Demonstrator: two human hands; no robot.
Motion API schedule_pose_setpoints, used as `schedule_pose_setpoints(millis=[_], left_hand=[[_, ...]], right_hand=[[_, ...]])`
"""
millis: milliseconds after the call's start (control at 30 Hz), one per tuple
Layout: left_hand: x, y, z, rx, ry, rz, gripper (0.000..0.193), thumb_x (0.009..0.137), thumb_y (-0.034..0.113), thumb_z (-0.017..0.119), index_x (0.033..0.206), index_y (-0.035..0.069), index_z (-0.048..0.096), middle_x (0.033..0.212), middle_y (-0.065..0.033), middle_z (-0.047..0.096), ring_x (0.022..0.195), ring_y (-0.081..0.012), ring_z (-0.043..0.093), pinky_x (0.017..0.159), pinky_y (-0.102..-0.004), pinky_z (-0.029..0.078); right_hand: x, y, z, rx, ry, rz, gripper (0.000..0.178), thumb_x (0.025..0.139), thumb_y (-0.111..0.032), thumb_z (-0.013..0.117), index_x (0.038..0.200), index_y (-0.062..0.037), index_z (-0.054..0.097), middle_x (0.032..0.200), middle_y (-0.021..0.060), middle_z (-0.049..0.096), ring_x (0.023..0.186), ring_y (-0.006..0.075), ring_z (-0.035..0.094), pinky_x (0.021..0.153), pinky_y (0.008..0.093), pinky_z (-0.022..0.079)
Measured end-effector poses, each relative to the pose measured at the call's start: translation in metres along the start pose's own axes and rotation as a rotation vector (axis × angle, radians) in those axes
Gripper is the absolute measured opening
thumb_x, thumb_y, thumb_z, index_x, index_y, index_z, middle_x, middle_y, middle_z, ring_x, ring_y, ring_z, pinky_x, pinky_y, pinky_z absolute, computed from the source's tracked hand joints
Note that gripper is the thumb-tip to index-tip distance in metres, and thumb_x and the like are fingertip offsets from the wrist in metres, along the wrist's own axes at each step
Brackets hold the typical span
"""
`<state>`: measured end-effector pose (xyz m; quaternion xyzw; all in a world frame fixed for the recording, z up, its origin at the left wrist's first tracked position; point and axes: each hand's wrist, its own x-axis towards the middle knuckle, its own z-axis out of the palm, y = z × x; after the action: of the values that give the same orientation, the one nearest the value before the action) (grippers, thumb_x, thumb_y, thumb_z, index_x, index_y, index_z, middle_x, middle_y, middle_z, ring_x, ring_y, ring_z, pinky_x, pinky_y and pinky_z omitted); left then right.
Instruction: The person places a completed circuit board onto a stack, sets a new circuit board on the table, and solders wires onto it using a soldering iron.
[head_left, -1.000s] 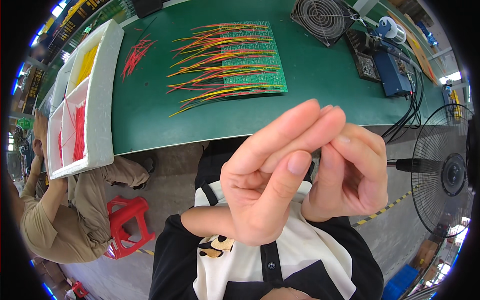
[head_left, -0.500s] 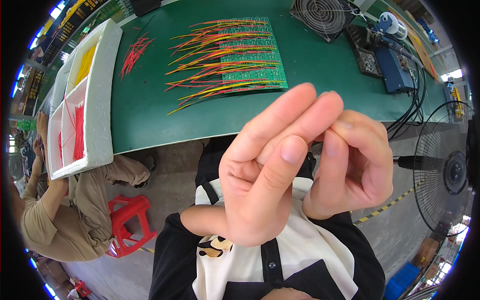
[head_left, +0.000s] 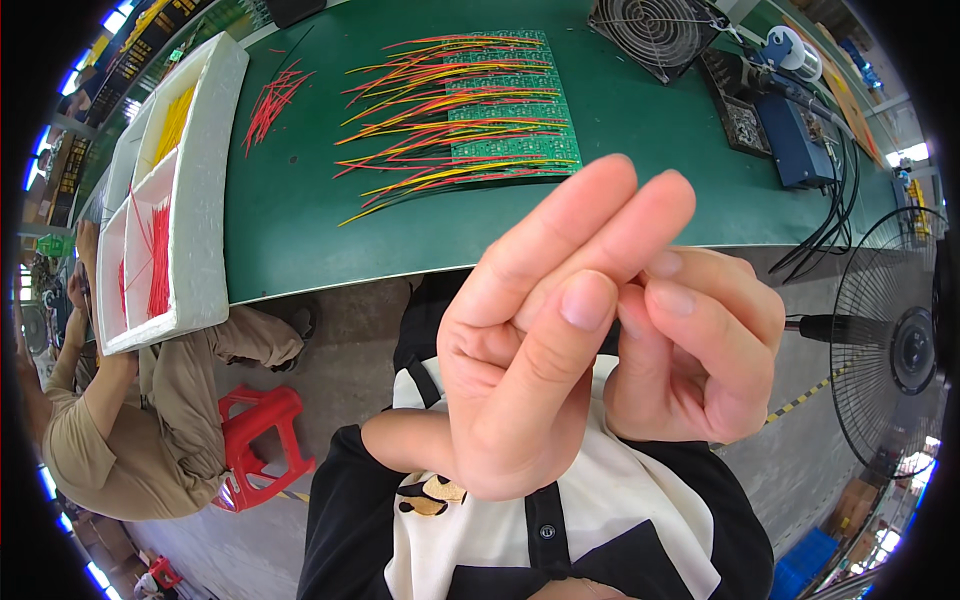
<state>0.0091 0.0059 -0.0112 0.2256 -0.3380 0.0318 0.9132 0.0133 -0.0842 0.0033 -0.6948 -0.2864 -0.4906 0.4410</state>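
Both of my hands are raised close in front of my chest, near the table's front edge. My left hand (head_left: pixel 530 350) is palm toward me, with two fingers stretched out together and the thumb lying across in front of them. I see nothing in it. Just beside its fingers is my right hand (head_left: pixel 700 345), fingers curled in and tips gathered toward the thumb. Whatever its fingertips may pinch is hidden. Beyond my hands lies a green circuit board panel (head_left: pixel 512 108) with rows of red and yellow wires (head_left: pixel 415 135) extending left from it.
At left, a white foam box (head_left: pixel 205 240) holds yellow wires (head_left: pixel 173 125) and red wires (head_left: pixel 158 262); loose red wires (head_left: pixel 272 108) lie beside it. Farther right are a square fan (head_left: pixel 655 35), a blue unit (head_left: pixel 795 140) and black cables. A person (head_left: pixel 130 430) sits at left by a red stool (head_left: pixel 262 445).
My right hand has shifted slightly down, and its fingertips have drawn away from my left fingers. My left hand stays nearly in place. The table view has shifted slightly.
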Motion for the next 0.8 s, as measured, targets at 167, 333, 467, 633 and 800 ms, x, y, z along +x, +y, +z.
schedule_pose_setpoints(millis=[167, 333, 467, 633, 800], left_hand=[[0.0000, -0.0001, 0.0000, -0.040, 0.003, 0.010, 0.048, 0.093, 0.010, 0.029, 0.136, -0.008, 0.015, 0.136, -0.0180, 0.036, 0.128, -0.0229, 0.033, 0.105, -0.0288, 0.028], [0.0003, -0.0001, -0.0008, 0.030, 0.033, 0.011, 0.049, 0.092, 0.009, 0.031, 0.135, -0.009, 0.016, 0.134, -0.0194, 0.037, 0.126, -0.0227, 0.035, 0.102, -0.0285, 0.030], [-0.0011, -0.0018, -0.0002, 0.031, 0.052, 0.016, 0.049, 0.092, 0.009, 0.032, 0.135, -0.009, 0.016, 0.134, -0.0199, 0.038, 0.126, -0.0229, 0.036, 0.102, -0.0281, 0.030], [-0.0006, -0.0026, -0.0087, -0.048, -0.024, 0.003, 0.050, 0.091, 0.007, 0.032, 0.135, -0.010, 0.016, 0.133, -0.0196, 0.038, 0.124, -0.0211, 0.036, 0.101, -0.0289, 0.029], [-0.0005, -0.0031, -0.0019, -0.040, 0.030, 0.028, 0.050, 0.090, 0.007, 0.034, 0.135, -0.009, 0.016, 0.134, -0.0199, 0.038, 0.124, -0.0207, 0.036, 0.101, -0.0296, 0.031]], right_hand=[[-0.0003, 0.0007, 0.0019, 0.016, 0.022, 0.012, 0.027, 0.075, 0.010, 0.060, 0.099, 0.0030, 0.054, 0.088, 0.0171, 0.058, 0.066, 0.0184, 0.059, 0.056, 0.0228, 0.047], [0.0009, 0.0030, 0.0011, 0.007, -0.012, 0.001, 0.024, 0.074, 0.010, 0.059, 0.097, 0.0035, 0.056, 0.088, 0.0171, 0.059, 0.066, 0.0182, 0.058, 0.056, 0.0229, 0.046], [0.0005, 0.0022, -0.0012, 0.018, -0.036, -0.001, 0.022, 0.074, 0.010, 0.060, 0.095, 0.0027, 0.057, 0.089, 0.0171, 0.059, 0.067, 0.0184, 0.058, 0.056, 0.0228, 0.047], [-0.0002, 0.0019, -0.0011, 0.017, -0.046, 0.003, 0.024, 0.073, 0.010, 0.060, 0.095, 0.0021, 0.057, 0.089, 0.0171, 0.059, 0.067, 0.0187, 0.059, 0.057, 0.0227, 0.047], [-0.0007, 0.0010, 0.0066, 0.043, 0.025, 0.035, 0.023, 0.074, 0.010, 0.060, 0.095, 0.0020, 0.057, 0.089, 0.0172, 0.059, 0.067, 0.0187, 0.059, 0.056, 0.0227, 0.047]])
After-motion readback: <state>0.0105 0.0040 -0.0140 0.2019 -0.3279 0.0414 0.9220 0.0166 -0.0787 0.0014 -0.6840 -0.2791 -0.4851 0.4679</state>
